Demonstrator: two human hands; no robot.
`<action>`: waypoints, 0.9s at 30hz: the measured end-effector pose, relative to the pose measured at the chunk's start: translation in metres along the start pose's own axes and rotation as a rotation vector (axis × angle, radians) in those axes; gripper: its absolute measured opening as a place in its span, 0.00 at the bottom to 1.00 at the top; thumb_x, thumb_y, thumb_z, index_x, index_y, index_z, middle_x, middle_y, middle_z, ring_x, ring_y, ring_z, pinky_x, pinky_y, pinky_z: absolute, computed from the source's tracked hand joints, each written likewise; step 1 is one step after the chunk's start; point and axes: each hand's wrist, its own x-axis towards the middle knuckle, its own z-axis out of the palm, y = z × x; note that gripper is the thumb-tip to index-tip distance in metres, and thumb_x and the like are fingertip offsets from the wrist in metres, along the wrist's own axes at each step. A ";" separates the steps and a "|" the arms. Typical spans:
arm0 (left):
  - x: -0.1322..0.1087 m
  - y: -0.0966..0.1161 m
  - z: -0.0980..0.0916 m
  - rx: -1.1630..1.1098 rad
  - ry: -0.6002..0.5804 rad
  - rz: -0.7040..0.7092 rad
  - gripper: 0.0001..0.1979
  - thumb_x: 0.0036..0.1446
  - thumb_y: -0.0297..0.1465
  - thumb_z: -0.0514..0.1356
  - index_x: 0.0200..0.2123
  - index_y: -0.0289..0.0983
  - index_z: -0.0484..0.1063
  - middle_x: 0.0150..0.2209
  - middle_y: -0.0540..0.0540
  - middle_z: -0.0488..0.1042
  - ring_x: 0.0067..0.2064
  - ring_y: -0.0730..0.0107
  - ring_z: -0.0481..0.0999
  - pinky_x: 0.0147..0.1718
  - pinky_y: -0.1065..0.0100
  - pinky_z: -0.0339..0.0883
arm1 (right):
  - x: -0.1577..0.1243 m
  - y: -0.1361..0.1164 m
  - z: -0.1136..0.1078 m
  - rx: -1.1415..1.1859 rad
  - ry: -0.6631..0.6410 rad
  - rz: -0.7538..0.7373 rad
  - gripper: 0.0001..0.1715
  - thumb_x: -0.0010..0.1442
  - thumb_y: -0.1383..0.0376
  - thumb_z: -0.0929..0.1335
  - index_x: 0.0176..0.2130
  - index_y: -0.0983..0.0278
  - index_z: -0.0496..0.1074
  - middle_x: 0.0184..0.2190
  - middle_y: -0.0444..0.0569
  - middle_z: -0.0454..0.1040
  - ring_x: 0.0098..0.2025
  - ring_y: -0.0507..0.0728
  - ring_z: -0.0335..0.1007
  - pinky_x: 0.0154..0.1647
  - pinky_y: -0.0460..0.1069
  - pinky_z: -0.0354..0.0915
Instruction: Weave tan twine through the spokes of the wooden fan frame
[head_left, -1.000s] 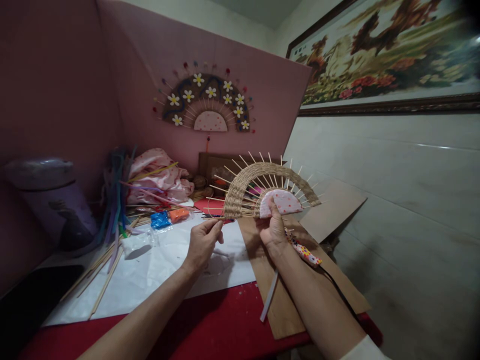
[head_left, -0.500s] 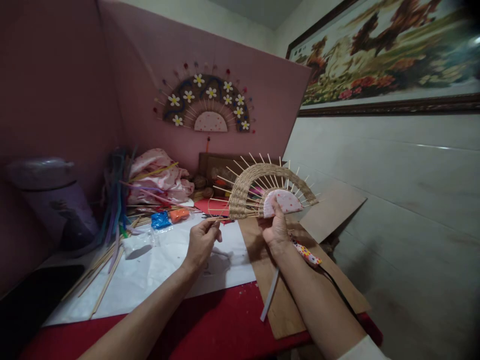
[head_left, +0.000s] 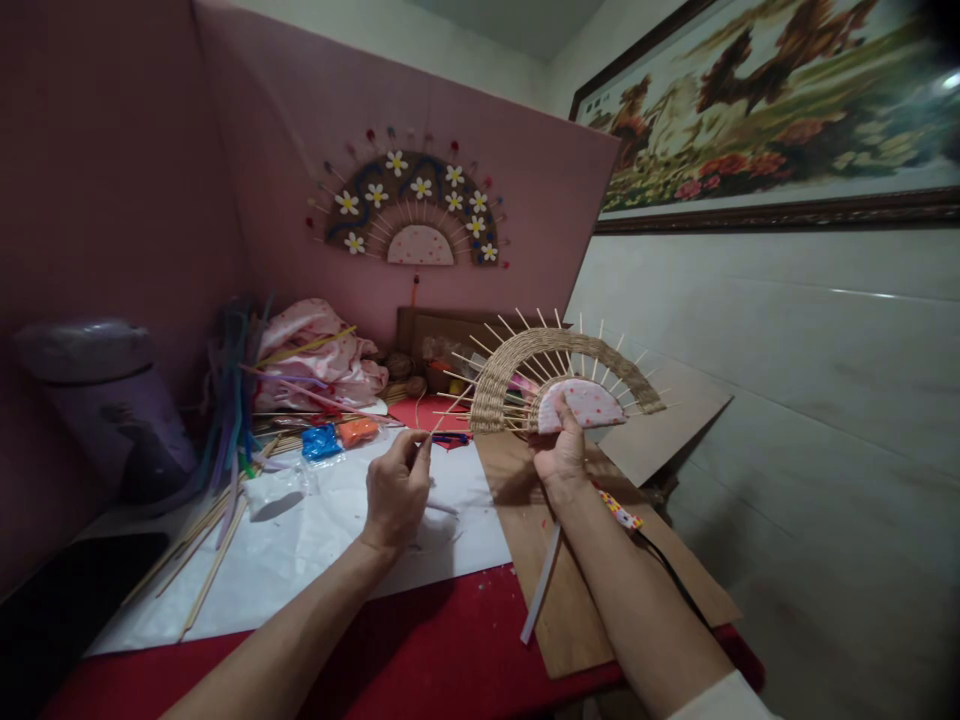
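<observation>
Handsome woven fan [head_left: 559, 343]: tan arch [head_left: 491, 388], pale sticks [head_left: 459, 378] radiating, red-dotted pink centre [head_left: 592, 406] | right hand [head_left: 564, 462] grips centre | left hand [head_left: 396, 495] pinches thin strand [head_left: 442, 419]

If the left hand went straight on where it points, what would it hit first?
Probably the thin pale wooden sticks poking from the left side of the tan, half-round woven fan; depth is unclear.

We held the woven fan [head_left: 496, 378] by its dotted half-round centre [head_left: 589, 405] in our right hand [head_left: 562, 462], while our left hand [head_left: 395, 492] pinched a thin strand [head_left: 448, 411] near the fan's left end. Behind, a flower-covered fan [head_left: 421, 188] showed against the pink panel [head_left: 540, 190].
</observation>
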 end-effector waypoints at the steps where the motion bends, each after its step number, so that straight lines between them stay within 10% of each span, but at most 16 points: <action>1: -0.002 0.000 0.000 0.050 -0.017 0.052 0.07 0.54 0.32 0.53 0.31 0.36 0.69 0.21 0.52 0.66 0.22 0.76 0.63 0.24 0.74 0.55 | 0.000 0.000 0.000 -0.006 0.001 0.000 0.17 0.41 0.61 0.72 0.33 0.63 0.67 0.22 0.39 0.72 0.19 0.48 0.66 0.16 0.42 0.63; 27: -0.011 0.004 0.002 0.248 -0.270 0.366 0.08 0.55 0.27 0.50 0.33 0.36 0.68 0.25 0.48 0.72 0.26 0.73 0.69 0.28 0.72 0.59 | -0.015 0.004 0.013 0.071 -0.036 0.033 0.18 0.41 0.65 0.72 0.35 0.62 0.68 0.24 0.38 0.74 0.24 0.49 0.71 0.21 0.43 0.67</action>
